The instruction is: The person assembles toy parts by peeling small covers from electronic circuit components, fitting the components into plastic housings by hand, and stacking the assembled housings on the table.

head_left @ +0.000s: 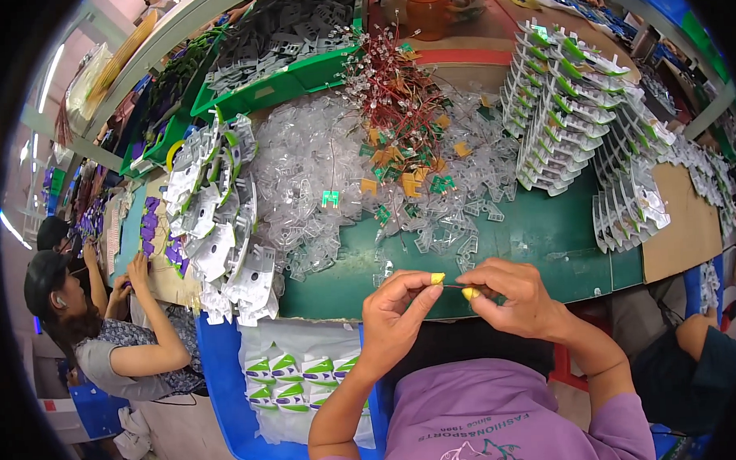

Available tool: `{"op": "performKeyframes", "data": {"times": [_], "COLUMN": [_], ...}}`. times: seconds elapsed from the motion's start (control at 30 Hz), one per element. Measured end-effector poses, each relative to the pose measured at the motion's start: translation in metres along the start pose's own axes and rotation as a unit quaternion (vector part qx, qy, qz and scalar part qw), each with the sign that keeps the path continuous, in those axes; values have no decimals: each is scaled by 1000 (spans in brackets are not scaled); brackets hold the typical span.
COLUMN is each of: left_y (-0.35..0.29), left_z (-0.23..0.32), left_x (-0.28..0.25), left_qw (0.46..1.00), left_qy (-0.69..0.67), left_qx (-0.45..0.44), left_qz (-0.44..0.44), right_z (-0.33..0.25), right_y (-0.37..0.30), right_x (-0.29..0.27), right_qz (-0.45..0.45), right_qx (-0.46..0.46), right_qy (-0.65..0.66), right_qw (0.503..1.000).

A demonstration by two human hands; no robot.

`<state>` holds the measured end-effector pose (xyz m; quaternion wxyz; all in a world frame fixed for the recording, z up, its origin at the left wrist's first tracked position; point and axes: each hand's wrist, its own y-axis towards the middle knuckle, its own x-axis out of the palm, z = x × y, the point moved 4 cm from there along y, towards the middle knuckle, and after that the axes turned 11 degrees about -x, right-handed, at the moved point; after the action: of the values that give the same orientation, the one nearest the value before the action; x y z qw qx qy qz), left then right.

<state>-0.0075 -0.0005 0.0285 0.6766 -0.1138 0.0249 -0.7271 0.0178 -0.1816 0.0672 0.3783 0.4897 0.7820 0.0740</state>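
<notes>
Over the front edge of the green work table (539, 244), my left hand (394, 314) and my right hand (518, 299) face each other with a small gap between them. A thin red wire (453, 286) spans that gap, its ends pinched in the fingertips of both hands. Yellow covers sit on some of my fingertips. Whatever else the fingers hold is hidden. Beyond my hands lies a tangle of red wires (392, 95) with small clear bulbs, mixed with orange pieces and green circuit boards (330, 199). Clear plastic parts (301, 163) are heaped around it.
White-and-green plastic shells (218, 235) stand stacked at left, with more stacked shells (554, 114) at right. Green crates (278, 94) hold grey parts at the back. A blue bin (229, 421) with packed white-green pieces is at my left. A co-worker (121, 344) sits farther left.
</notes>
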Motion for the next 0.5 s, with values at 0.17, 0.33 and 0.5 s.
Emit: {"op": "performKeyframes", "data": {"times": [0.17, 0.33, 0.5], "left_y": [-3, -10, -1], "left_z": [10, 3, -21], "left_x": [1, -5, -10], "left_qw": [975, 978, 994], "left_qy": [143, 127, 72], "left_qx": [144, 97, 53], "left_qz": [87, 136, 55], "right_z": [10, 12, 8], "right_y": [7, 11, 14], "right_x": [12, 25, 24], "right_qz": [-1, -12, -36], "right_qx": [91, 161, 93], "right_qy": [145, 188, 70], "right_qw": [985, 969, 993]}}
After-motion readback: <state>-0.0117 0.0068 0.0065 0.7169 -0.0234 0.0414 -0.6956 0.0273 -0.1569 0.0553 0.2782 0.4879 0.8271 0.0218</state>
